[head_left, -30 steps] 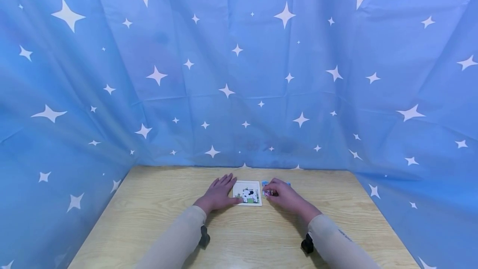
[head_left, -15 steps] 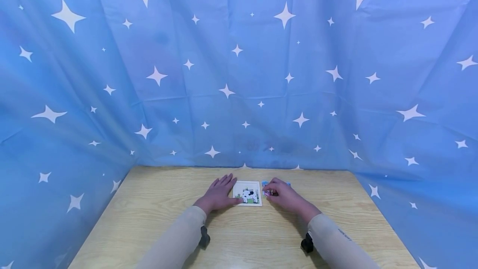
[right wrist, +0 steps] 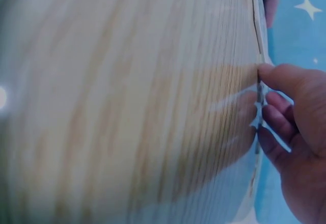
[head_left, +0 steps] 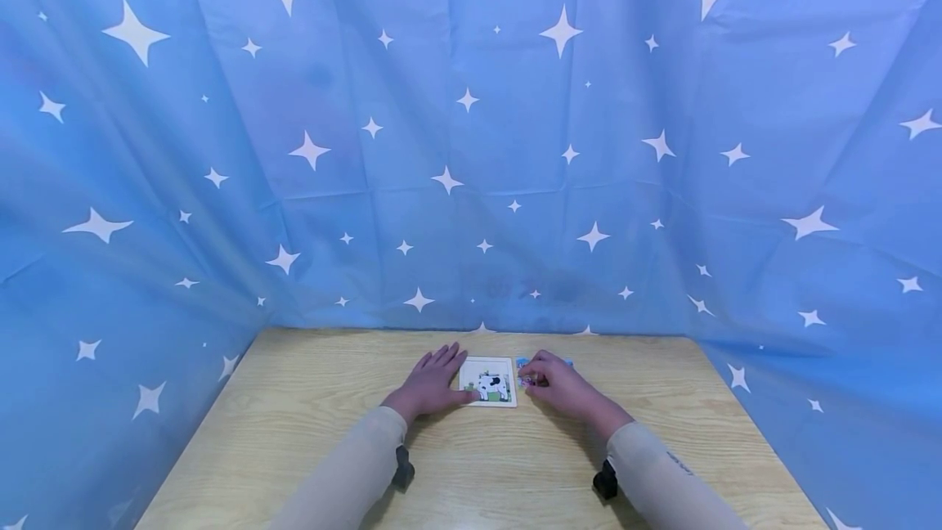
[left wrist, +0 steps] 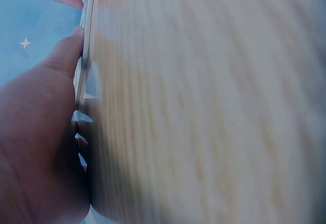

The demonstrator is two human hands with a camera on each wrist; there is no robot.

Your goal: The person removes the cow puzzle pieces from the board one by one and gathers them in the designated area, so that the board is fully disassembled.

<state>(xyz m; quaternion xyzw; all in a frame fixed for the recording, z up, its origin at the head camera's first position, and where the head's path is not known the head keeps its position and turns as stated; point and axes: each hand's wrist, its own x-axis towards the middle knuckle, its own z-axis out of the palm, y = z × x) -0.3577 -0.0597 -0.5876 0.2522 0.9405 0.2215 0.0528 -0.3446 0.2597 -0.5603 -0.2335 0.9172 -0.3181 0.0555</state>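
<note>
A square white-framed puzzle board (head_left: 486, 362) with a black-and-white cow picture lies flat near the back of the table. My left hand (head_left: 430, 383) rests at its left side with straight, spread fingers, the thumb over the board's lower left corner. In the left wrist view the board's thin edge (left wrist: 86, 40) shows beside that thumb. Just right of the board lie colourful flat puzzle pieces (head_left: 522, 363), partly hidden under my right hand (head_left: 559, 383). Its curled fingers and thumb grip one pink-and-blue piece from both sides, low at the tabletop, as the right wrist view (right wrist: 295, 107) also shows.
The light wooden table (head_left: 486, 464) ends at the back against a blue curtain (head_left: 471, 145) with white stars. Curtain also hangs along the left and right sides. A small black wrist camera (head_left: 402, 469) sits under the left sleeve, another black wrist camera (head_left: 606, 481) under the right.
</note>
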